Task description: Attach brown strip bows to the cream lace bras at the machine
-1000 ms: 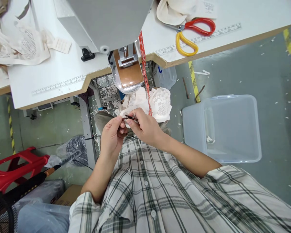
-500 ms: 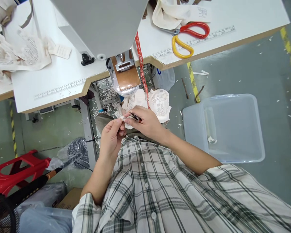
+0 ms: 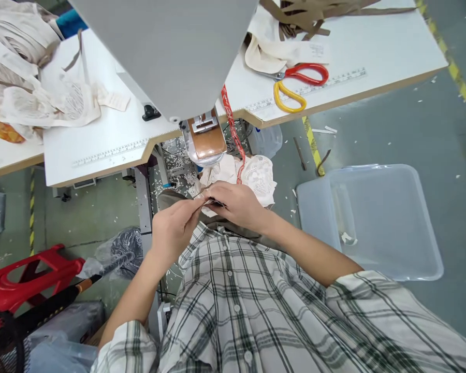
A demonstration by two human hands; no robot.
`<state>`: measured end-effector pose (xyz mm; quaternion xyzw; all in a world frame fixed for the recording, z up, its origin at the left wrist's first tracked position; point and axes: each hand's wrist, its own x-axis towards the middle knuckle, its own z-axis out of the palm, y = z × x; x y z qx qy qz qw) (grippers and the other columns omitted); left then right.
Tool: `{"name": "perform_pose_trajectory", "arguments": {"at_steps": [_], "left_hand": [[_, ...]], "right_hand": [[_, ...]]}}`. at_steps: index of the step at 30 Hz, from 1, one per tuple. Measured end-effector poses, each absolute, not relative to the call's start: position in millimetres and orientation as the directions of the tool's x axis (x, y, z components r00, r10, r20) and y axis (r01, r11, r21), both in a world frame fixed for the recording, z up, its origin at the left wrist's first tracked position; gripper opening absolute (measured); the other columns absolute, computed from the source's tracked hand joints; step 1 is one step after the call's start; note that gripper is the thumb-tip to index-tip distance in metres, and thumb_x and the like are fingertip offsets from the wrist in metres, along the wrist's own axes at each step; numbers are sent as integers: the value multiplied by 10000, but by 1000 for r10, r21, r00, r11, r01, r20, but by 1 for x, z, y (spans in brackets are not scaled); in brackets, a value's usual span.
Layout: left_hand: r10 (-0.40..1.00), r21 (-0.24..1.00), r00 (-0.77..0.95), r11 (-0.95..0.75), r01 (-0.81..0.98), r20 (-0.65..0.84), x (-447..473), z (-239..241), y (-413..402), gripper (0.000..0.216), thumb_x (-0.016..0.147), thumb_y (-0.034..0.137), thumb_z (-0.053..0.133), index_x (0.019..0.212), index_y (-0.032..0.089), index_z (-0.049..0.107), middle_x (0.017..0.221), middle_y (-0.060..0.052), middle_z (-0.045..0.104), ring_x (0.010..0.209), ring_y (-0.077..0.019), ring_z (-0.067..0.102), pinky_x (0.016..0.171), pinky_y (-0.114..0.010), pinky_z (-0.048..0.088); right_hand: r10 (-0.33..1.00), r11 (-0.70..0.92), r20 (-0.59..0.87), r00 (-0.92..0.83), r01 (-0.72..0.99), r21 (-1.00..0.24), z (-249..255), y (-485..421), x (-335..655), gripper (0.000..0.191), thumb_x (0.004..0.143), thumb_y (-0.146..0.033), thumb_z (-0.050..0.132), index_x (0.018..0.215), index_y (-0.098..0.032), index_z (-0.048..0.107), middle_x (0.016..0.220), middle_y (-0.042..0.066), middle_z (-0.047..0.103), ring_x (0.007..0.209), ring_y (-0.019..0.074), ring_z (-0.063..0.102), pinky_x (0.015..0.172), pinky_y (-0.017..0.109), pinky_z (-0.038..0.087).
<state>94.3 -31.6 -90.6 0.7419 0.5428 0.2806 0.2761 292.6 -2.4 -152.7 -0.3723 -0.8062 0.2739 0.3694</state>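
Observation:
A cream lace bra lies bunched over my lap, below the sewing machine's bed. My left hand is closed, thumb and forefinger pinching a thin edge of the bra in front of my waist. My right hand is curled around small dark thread snips, mostly hidden by the fingers. The fingertips of both hands meet at the pinched edge. A red patterned strip hangs from beside the machine down to the bra, just behind my right hand.
The sewing machine overhangs the white table. Red-and-yellow scissors and brown straps lie on its right part, piled lace garments on its left. A clear plastic bin stands at right, a red stool at left.
The view has shifted, so the table and machine sit lower. My left hand has turned knuckles-up and moved in against my right fingers. The snips are now more covered.

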Motion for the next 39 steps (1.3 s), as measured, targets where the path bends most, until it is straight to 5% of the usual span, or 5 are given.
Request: {"name": "perform_pose_trajectory", "arguments": {"at_steps": [5,12,19,24,39], "left_hand": [[969,955,29,235,178,-244,108,-106,-43,229,881,393,702,990,196,662,813,-37,739,588,-103,581,533,-210,395],[889,863,29,451,-228,-457,116,-110,-41,217,794,360,813,896,178,753,588,57,523,515,-43,347,497,-188,269],[915,915,-69,390,-98,-397,109,-106,-44,181,802,337,804,931,210,805,762,-10,711,635,-84,550,628,-216,447],[961,949,-130,265,172,-244,107,-97,-46,175,820,331,778,938,208,814,854,-47,776,751,-157,665,680,-258,518],[998,909,-38,69,411,-58,104,-94,-49,166,874,276,714,991,205,810,882,-45,790,739,-158,677,633,-237,506]], "right_hand": [[788,599,597,-152,415,-685,-161,-9,277,42,941,-203,609,917,-219,640,894,43,723,817,157,684,685,260,530],[764,623,629,-143,418,-661,-160,-13,278,179,869,-91,614,940,-252,583,862,15,680,812,161,658,677,272,515],[967,209,152,-203,296,-932,-141,-22,297,295,881,-276,574,1129,-230,421,1086,83,580,973,211,607,817,370,511],[933,61,-91,-349,401,-914,-113,-26,306,127,1018,-325,406,967,-224,464,821,14,615,692,155,573,633,294,418],[886,204,-61,-460,504,-840,-89,-19,293,267,1003,-327,480,909,-153,660,738,19,689,609,116,564,588,252,335]]}}
